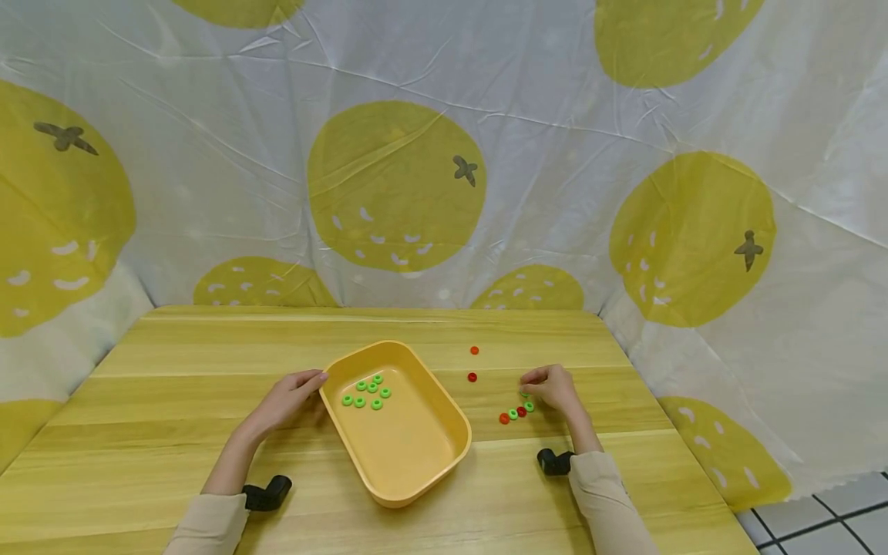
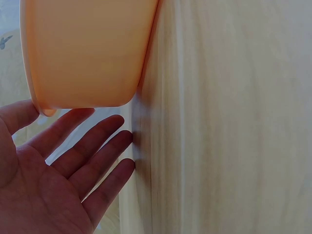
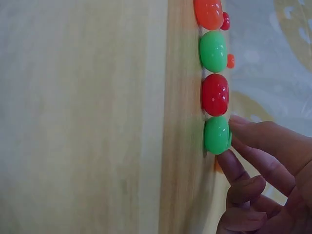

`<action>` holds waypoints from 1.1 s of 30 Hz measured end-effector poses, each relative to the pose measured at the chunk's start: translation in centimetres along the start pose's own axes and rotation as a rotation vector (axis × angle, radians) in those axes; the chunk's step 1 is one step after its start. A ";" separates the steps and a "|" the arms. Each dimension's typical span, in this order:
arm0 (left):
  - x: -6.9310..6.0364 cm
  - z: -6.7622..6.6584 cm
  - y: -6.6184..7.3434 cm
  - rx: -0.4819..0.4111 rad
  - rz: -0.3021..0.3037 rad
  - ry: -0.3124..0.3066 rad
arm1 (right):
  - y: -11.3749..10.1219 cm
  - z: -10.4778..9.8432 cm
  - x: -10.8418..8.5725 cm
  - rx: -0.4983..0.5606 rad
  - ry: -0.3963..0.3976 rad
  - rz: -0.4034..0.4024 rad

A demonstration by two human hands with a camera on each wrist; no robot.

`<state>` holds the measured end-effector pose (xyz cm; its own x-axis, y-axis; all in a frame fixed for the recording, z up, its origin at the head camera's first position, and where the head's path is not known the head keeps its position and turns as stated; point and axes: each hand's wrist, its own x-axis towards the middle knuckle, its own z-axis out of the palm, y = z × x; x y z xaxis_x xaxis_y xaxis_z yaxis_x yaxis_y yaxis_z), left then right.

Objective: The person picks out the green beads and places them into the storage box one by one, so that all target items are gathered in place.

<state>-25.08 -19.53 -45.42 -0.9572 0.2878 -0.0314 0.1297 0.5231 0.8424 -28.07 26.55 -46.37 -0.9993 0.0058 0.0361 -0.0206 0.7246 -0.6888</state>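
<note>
A creased white curtain [image 1: 541,193] printed with large yellow fruits hangs along the far edge of the wood-grain table [image 1: 180,362] and beyond its left and right edges. Toward the table's left edge, a forearm in a beige sleeve [image 1: 211,524] with a black wrist mount [image 1: 267,493] leads to the left hand [image 1: 284,398], whose thumb and forefinger touch the nearest corner of a yellow-orange plastic basin [image 1: 405,451], the other fingers straight and spread below the rim. The basin, rectangular with rounded corners, stands slantwise mid-table between the two hands; seven glossy green ring beads [image 1: 372,388] lie loose on its floor, toward the table's far edge. To its right, on the tabletop, a lone orange ring bead [image 1: 475,350] lies nearest the far edge, with a lone red ring bead [image 1: 472,377] a little nearer the wearer. Farther toward the table's right edge runs a close, slanting row: an orange bead [image 1: 504,418], a green bead [image 1: 513,414], a red bead [image 1: 522,412] and another green bead [image 1: 529,406], all smooth and shiny. Just beside the row's right end, the right hand [image 1: 555,387] pinches a further green bead [image 1: 525,394], its fingertips hiding most of it. Another black mount [image 1: 553,462] sits at that wrist. Past the table's right edge, pale floor tiles [image 1: 860,528] show.
</note>
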 end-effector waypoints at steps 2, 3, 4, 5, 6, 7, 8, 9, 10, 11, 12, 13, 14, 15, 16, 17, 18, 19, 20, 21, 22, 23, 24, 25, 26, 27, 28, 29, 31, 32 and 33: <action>0.0 0.0 0.0 -0.002 0.002 0.000 | 0.0 0.0 -0.1 0.003 0.002 -0.005; 0.0 0.0 0.0 -0.002 0.003 0.000 | 0.0 0.0 -0.1 0.001 0.002 -0.006; 0.0 0.0 0.0 -0.003 0.004 0.000 | 0.0 0.1 -0.1 -0.002 0.002 -0.006; 0.0 0.0 0.0 -0.001 0.004 0.000 | 0.0 0.1 -0.2 -0.003 0.000 -0.007; 0.0 0.0 0.0 -0.001 0.005 0.000 | 0.1 0.1 -0.2 -0.003 -0.003 -0.004; 0.0 0.0 0.0 0.001 0.004 0.000 | 0.2 0.1 -0.2 -0.006 -0.008 -0.004; 0.0 0.0 0.0 0.001 0.004 0.000 | 0.2 0.1 -0.2 -0.007 -0.011 0.000; 0.0 0.0 0.0 0.000 0.004 0.000 | 0.3 0.1 -0.3 -0.007 -0.013 -0.001; 0.0 0.0 0.0 0.000 0.003 0.000 | 0.3 0.2 -0.3 -0.007 -0.014 -0.001; 0.0 0.0 0.0 0.000 0.004 0.000 | 0.4 0.2 -0.3 -0.008 -0.015 -0.006; 0.0 0.0 0.0 0.000 0.004 0.000 | 0.4 0.2 -0.3 -0.010 -0.014 -0.006; 0.0 0.0 0.0 0.000 0.004 0.001 | 0.4 0.2 -0.3 -0.012 -0.011 -0.010; 0.0 0.0 0.0 -0.001 0.006 0.002 | 0.4 0.2 -0.3 -0.013 -0.009 -0.011; 0.0 0.0 0.0 0.000 0.008 0.002 | 0.4 0.2 -0.3 -0.018 -0.008 -0.017; 0.0 0.0 0.0 0.002 0.008 0.003 | 0.4 0.2 -0.3 -0.018 -0.005 -0.018; 0.0 0.0 0.0 0.003 0.008 0.005 | 0.4 0.2 -0.3 -0.020 -0.002 -0.019; 0.0 0.0 0.0 0.004 0.007 0.006 | 0.4 0.3 -0.3 -0.019 0.001 -0.018; -0.1 0.0 0.0 0.003 0.006 0.007 | 0.4 0.3 -0.3 -0.020 0.003 -0.020; -0.1 0.0 0.0 0.005 0.005 0.009 | 0.5 0.3 -0.3 -0.022 0.005 -0.021; -0.1 0.1 0.0 0.007 0.002 0.009 | 0.5 0.3 -0.3 -0.020 0.009 -0.022; -0.1 0.1 0.0 0.007 -0.001 0.010 | 0.5 0.3 -0.3 -0.015 0.011 -0.020; -0.1 0.1 0.0 0.006 -0.001 0.010 | 0.4 0.3 -0.4 -0.018 0.011 -0.023; -0.1 0.1 0.0 0.006 -0.002 0.009 | 0.4 0.2 -0.4 -0.014 0.010 -0.018; -0.1 0.1 0.0 0.007 -0.003 0.009 | 0.3 0.2 -0.4 -0.012 0.011 -0.013; 0.0 0.1 0.1 0.007 -0.003 0.008 | 0.2 0.1 -0.4 -0.013 0.012 -0.010; 0.0 0.1 0.1 0.006 -0.002 0.006 | 0.1 0.0 -0.4 -0.014 0.014 -0.007; 0.0 0.0 0.1 0.005 0.000 0.006 | 0.0 -0.2 -0.3 -0.020 0.015 -0.008; 0.0 0.0 0.1 0.005 0.002 0.006 | -0.1 -0.3 -0.2 -0.021 0.018 -0.007; 0.0 0.0 0.1 0.006 0.007 0.008 | -0.4 -0.6 0.0 -0.025 0.027 -0.013; 0.0 0.0 0.1 0.005 0.011 0.010 | -0.6 -0.8 0.1 -0.029 0.031 -0.023; 0.0 0.0 0.1 0.005 0.014 0.010 | -0.8 -1.0 0.3 -0.028 0.035 -0.029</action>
<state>-25.06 -19.47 -45.29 -0.9579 0.2867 -0.0144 0.1441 0.5235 0.8397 -28.27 26.61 -45.08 -0.9967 0.0078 0.0813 -0.0486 0.7438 -0.6666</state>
